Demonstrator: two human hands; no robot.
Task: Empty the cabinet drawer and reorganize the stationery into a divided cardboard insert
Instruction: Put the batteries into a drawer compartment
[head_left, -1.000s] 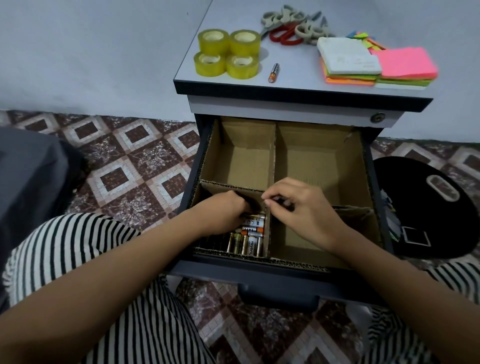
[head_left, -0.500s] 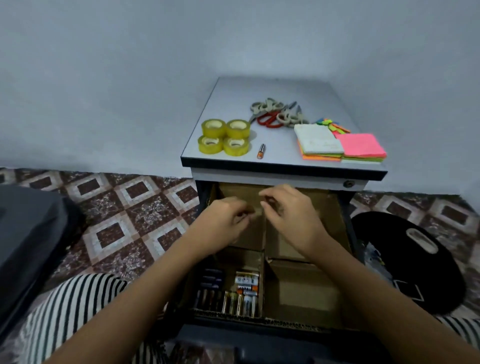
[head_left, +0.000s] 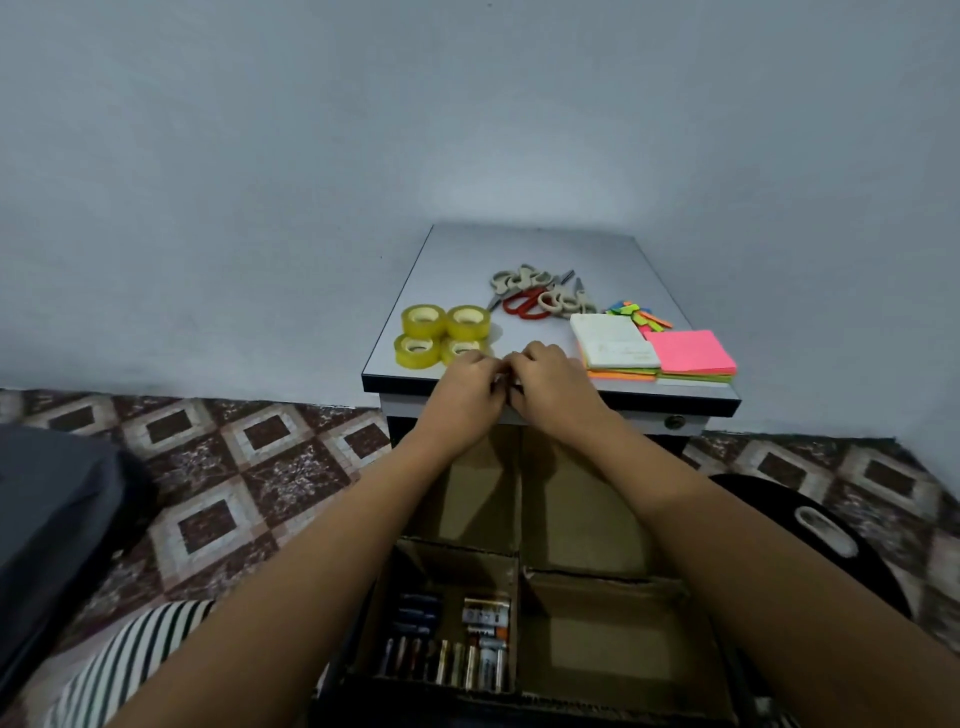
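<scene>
The brown cardboard insert (head_left: 519, 499) with its thin walls is sitting inside the open dark drawer (head_left: 415, 709), making four little rooms. Small batteries (head_left: 457, 665) are lying side by side in the front left room, probably so they are not rolling around. Just above the drawer, the left hand (head_left: 467, 387) and the right hand (head_left: 553, 387) are meeting at the front edge of the grey bench (head_left: 519, 249). Their fingers are curling and touching, but I cannot tell if they are holding anything. Four yellow tape rolls (head_left: 422, 327), a pile of scissors (head_left: 540, 293) and bright square sticky notes (head_left: 688, 351) are waiting on the bench in groups, likely so each kind is getting its own room.
</scene>
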